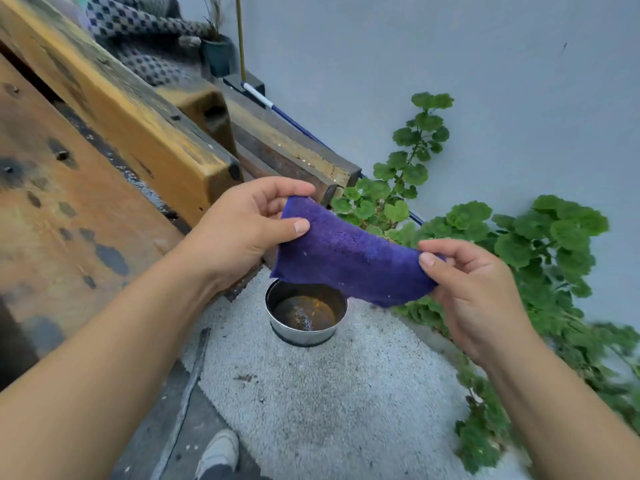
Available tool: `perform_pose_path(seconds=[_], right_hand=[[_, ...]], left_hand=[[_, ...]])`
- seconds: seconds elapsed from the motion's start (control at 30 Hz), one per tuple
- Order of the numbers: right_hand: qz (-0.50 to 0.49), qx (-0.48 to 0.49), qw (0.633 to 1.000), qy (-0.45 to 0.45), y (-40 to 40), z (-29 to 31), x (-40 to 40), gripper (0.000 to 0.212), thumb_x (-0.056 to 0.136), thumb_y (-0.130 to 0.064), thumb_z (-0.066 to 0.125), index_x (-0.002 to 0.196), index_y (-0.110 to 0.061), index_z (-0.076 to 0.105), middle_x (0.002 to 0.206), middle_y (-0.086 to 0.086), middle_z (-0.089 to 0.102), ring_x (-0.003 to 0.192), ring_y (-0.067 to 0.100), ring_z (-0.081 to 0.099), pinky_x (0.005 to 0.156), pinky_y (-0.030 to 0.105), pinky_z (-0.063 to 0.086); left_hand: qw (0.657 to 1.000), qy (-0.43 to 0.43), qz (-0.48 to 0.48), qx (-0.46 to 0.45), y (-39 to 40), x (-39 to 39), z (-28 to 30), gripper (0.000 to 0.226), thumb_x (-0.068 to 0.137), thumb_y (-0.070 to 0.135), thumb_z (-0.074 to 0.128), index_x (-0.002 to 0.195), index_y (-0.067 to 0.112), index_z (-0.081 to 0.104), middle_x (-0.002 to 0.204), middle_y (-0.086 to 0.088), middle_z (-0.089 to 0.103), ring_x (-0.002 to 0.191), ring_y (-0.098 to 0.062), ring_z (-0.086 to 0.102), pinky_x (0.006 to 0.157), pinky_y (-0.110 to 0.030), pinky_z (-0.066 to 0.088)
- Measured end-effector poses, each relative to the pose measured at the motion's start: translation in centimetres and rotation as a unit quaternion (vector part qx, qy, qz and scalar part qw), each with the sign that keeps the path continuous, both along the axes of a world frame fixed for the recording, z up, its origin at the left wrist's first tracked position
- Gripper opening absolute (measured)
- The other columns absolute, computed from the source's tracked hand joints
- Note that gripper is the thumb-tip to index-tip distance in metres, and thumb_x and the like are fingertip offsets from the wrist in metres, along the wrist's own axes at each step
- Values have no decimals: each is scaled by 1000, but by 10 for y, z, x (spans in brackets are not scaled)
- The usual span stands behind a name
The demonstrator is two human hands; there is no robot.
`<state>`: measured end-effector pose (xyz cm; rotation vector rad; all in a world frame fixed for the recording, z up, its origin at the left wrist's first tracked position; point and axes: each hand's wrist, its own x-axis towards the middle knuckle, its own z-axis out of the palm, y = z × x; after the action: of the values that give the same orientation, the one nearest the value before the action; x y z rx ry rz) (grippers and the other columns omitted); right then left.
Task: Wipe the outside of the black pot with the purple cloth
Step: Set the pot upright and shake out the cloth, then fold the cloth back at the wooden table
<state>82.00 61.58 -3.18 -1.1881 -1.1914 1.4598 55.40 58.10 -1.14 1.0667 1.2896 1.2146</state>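
To the left of both hands runs a worn wooden bench [86,188], its orange-brown surface blotched with dark spots. Beyond the left hand, at the far end of the bench, a small dark planter [217,53] holds a thin, dry-looking plant; what fills it cannot be made out.

The left hand [242,230] pinches one end of the purple cloth [346,254], thumb on the near face and fingers curled behind the upper edge. The cloth stretches between the two hands, sagging a little in the middle, held in the air.

Directly below the cloth, between the forearms, a round metal pot [306,315] stands upright on a pale grey mat [329,393]. Its outer wall looks shiny rather than black; inside lies shallow dark liquid with rusty orange patches. The cloth is clear of the pot, not touching it.

The right hand [474,289] grips the cloth's other end, thumb on top, fingers folded beneath.

Right of that hand, leafy green plants [540,244] grow against a grey wall [485,64].

Below the left forearm, a pale shoe [218,452] shows.
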Motion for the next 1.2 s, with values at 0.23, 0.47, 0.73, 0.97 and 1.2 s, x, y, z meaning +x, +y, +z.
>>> perform_pose_path(seconds=[0.23, 0.47, 0.73, 0.97, 1.2], right_hand=[[196, 111, 963, -146, -59, 180, -4, 44, 74, 3, 75, 95, -35, 74, 83, -6, 76, 69, 5, 66, 64, 18, 54], [307, 367, 821, -312, -142, 317, -35, 42, 72, -7, 72, 102, -37, 71, 91, -24, 63, 83, -2, 55, 82, 5, 36], [349, 459, 777, -252, -237, 377, -128, 8, 82, -22, 72, 76, -25, 68, 87, -8, 51, 81, 4, 49, 73, 9, 31], [566, 374, 707, -199, -339, 375, -214, 16, 87, -12, 68, 92, -27, 66, 82, -14, 69, 73, 4, 60, 70, 26, 46], [692, 274, 624, -240, -451, 355, -299, 14, 92, -11, 64, 80, -11, 70, 74, 7, 65, 71, 13, 56, 72, 41, 45]], left_hand=[[834, 541, 53, 98, -106, 12, 165, 51, 79, 15, 77, 128, 15, 62, 117, -5, 68, 109, -23, 61, 89, -17, 33], [772, 614, 139, 88, -257, -1, 290, 13, 76, 16, 79, 88, 12, 74, 74, 3, 50, 75, -27, 58, 63, -23, 24], [885, 251, 390, 40, -435, -25, 346, 15, 81, 28, 64, 73, 16, 64, 69, 8, 60, 66, -6, 50, 64, -22, 40], [832, 218, 504, 74, -556, -78, 353, 20, 91, 29, 55, 83, 18, 69, 76, 4, 64, 71, -11, 56, 67, -29, 44], [800, 372, 468, 51, -654, -163, 361, 21, 95, 26, 53, 75, 23, 60, 69, 9, 57, 69, -7, 52, 68, -26, 42]])
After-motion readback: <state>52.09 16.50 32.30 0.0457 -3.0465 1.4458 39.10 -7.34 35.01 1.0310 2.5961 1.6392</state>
